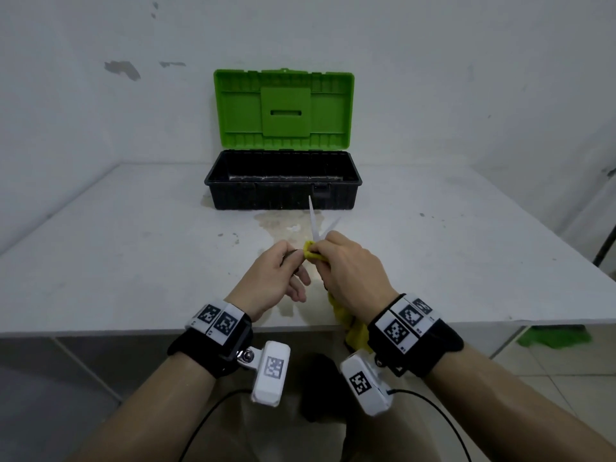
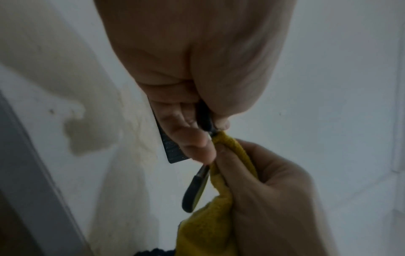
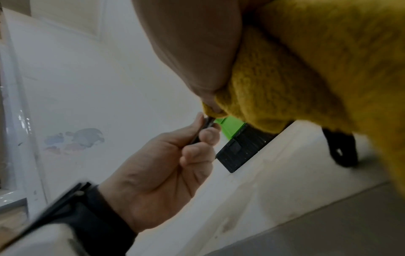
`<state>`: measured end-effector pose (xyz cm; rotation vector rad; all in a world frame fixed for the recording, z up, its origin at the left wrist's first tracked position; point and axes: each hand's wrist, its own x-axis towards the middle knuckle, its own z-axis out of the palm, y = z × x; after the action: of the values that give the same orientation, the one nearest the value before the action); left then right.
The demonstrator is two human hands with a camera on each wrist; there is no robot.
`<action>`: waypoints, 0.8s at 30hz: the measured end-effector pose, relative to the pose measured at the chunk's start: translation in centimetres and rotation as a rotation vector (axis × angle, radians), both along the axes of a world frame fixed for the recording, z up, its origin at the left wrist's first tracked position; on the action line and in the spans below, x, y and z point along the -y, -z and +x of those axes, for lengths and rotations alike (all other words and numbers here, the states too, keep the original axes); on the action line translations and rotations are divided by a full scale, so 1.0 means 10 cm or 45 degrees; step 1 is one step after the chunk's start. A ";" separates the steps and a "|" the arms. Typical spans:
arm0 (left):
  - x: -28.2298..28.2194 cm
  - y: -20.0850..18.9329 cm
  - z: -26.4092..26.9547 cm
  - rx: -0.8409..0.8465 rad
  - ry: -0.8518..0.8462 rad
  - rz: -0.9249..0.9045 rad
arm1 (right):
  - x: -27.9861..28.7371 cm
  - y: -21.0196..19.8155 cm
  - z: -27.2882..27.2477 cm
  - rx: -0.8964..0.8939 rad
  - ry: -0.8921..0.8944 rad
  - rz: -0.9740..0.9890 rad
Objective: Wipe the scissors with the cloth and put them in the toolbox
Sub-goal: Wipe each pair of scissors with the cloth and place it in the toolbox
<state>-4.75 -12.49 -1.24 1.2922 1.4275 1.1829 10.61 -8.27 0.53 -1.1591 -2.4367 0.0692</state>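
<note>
The scissors [image 1: 313, 217] are held above the table, their pale blades spread and pointing toward the toolbox [image 1: 283, 180]. My left hand [image 1: 283, 271] pinches the black handles [image 2: 196, 188]. My right hand [image 1: 346, 265] grips the yellow cloth [image 1: 311, 253] wrapped round the blades near the pivot. The rest of the cloth [image 3: 317, 69] hangs below my right wrist. The toolbox is black with a green lid [image 1: 283, 110] standing upright, and sits at the table's far middle.
The white table [image 1: 133, 245] runs against a white wall, with a brownish stain [image 1: 276, 225] in front of the toolbox. Something green [image 1: 553, 338] lies on the floor at the right. A dark leg [image 1: 605, 241] stands beyond the table's right edge.
</note>
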 end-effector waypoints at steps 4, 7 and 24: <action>-0.02 0.00 0.01 0.004 0.003 -0.004 | -0.06 -0.04 0.04 -0.052 0.101 0.001; -0.02 -0.02 0.05 0.033 -0.014 -0.028 | -0.07 -0.07 0.04 -0.122 0.188 0.022; -0.05 -0.01 0.02 0.096 0.010 0.093 | -0.02 -0.02 -0.07 -0.142 0.141 0.056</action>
<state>-4.50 -11.94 -1.15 1.2876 1.3346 1.2757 9.94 -8.02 0.78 -1.2344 -2.2619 0.0448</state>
